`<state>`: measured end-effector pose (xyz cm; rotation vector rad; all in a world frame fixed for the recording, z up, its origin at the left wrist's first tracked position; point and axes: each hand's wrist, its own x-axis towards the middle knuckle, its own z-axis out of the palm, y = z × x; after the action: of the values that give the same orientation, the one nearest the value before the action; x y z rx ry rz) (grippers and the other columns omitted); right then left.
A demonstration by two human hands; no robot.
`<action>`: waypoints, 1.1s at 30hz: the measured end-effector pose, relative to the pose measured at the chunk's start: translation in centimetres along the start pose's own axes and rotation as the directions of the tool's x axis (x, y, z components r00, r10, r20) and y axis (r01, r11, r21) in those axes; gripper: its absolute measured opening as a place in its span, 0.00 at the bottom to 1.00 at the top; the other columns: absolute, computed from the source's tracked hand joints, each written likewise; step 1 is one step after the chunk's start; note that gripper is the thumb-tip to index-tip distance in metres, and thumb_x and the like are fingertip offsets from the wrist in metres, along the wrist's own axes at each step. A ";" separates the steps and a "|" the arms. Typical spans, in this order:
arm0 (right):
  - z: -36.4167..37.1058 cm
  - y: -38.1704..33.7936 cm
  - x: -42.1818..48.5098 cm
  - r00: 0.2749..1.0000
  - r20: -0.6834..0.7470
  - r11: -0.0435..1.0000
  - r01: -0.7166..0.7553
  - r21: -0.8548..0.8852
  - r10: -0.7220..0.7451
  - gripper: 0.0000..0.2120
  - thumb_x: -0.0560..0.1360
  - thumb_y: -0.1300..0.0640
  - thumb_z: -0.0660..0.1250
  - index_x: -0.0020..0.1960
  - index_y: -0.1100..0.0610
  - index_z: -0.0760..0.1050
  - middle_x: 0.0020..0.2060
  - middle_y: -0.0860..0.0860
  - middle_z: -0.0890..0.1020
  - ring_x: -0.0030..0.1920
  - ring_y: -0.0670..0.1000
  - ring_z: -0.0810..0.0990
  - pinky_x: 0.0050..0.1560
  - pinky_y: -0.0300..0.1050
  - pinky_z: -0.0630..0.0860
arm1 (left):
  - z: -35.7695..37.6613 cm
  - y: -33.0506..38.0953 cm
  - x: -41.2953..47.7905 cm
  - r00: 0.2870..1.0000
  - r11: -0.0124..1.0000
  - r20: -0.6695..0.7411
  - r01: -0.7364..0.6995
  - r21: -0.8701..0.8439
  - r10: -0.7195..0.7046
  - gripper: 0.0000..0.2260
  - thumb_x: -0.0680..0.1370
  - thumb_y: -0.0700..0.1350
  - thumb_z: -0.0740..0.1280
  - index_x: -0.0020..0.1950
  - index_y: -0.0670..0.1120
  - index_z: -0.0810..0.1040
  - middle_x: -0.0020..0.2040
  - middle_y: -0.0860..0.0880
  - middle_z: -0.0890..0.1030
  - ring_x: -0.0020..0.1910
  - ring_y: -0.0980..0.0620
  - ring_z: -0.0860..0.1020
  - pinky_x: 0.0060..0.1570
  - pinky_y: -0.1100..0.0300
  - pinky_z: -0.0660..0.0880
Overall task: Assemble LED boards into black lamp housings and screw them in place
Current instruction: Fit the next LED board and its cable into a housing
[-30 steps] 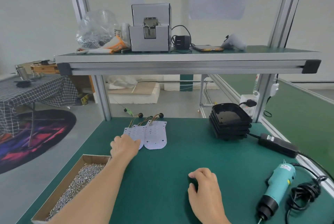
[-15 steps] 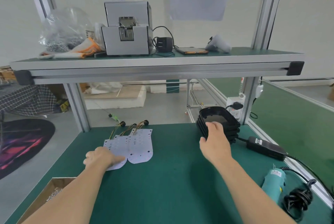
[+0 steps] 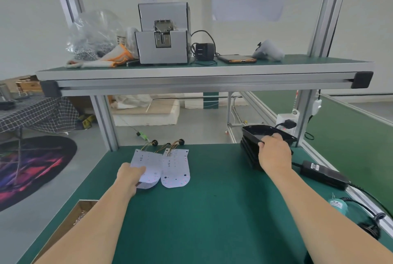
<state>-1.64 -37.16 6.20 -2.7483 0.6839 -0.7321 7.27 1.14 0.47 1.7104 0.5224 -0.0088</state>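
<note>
Barely begun: left hand pinches white rounded LED board, right hand seemingly grips top black plastic housing; nothing screwed.

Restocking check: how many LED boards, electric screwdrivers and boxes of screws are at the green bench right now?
LED boards: 3 (one held by left hand)
Electric screwdriver: 1
Cardboard box of screws: 1
Total: 5

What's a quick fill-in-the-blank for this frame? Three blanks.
1. The left hand pinches an LED board whose colour is ____.
2. The right hand grips the ____ housing of the black stack.
3. The screw feeder stands on the upper ____.
Missing words: white; top; shelf.
</note>
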 end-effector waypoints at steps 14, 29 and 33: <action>-3.0 -1.5 -9.7 0.954 -0.130 0.841 0.299 0.450 -0.270 0.07 0.77 0.69 0.66 0.51 0.62 0.82 0.50 0.55 0.80 0.50 0.59 0.78 0.53 0.49 0.74 | -2.2 3.0 -5.8 0.919 0.914 0.285 -0.157 -0.374 0.274 0.14 0.82 0.37 0.65 0.66 0.38 0.71 0.64 0.40 0.80 0.62 0.39 0.79 0.58 0.44 0.76; -3.7 1.7 -19.0 0.850 0.376 0.743 0.026 0.669 -0.368 0.17 0.73 0.66 0.67 0.35 0.44 0.82 0.48 0.41 0.84 0.51 0.39 0.80 0.54 0.36 0.73 | -4.4 3.8 -17.9 0.483 0.922 0.786 -0.174 -0.345 0.385 0.10 0.71 0.33 0.71 0.50 0.44 0.82 0.50 0.43 0.83 0.49 0.47 0.82 0.50 0.58 0.79; -5.5 -0.6 -17.3 0.954 0.262 0.665 -0.104 0.740 -0.143 0.23 0.73 0.62 0.74 0.63 0.46 0.71 0.53 0.46 0.78 0.38 0.40 0.77 0.44 0.30 0.72 | -4.2 3.1 -19.5 0.398 0.947 0.859 -0.135 -0.292 0.322 0.17 0.68 0.32 0.73 0.56 0.37 0.79 0.51 0.40 0.84 0.51 0.44 0.82 0.55 0.55 0.79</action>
<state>-17.53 -28.72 3.94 -2.0118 0.1949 -0.4323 -10.30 -1.82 9.93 1.3198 -0.5449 -0.6506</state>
